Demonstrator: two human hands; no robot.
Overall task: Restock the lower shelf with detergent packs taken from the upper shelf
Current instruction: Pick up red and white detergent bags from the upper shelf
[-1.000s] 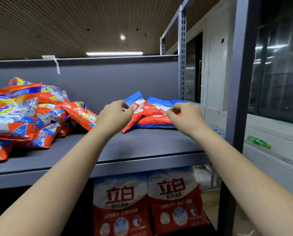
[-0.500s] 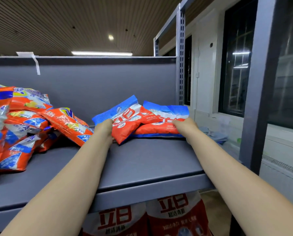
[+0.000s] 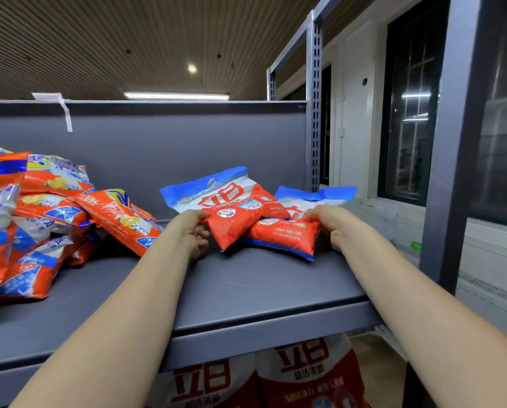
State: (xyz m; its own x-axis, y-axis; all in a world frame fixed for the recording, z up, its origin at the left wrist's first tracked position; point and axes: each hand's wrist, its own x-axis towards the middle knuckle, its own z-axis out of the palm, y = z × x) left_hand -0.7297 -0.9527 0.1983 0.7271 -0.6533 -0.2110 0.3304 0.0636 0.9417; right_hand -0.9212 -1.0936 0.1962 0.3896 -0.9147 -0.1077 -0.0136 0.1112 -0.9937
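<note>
Two bare arms reached onto the grey upper shelf [image 3: 246, 293]. The left hand [image 3: 192, 229] had its grip closed on the lower left edge of a red, white and blue detergent pack [image 3: 228, 207], thumb on top and fingers curled beneath. That pack lay tilted across a second pack [image 3: 287, 234], whose right end the right hand [image 3: 330, 223] pinched. A heap of orange packs [image 3: 40, 213] sat at the shelf's left, well apart. Below the shelf edge, two standing packs [image 3: 276, 375] showed on the lower shelf.

Slatted ceiling [image 3: 99, 39], strip light [image 3: 175, 96], dark windows [image 3: 408, 113].
</note>
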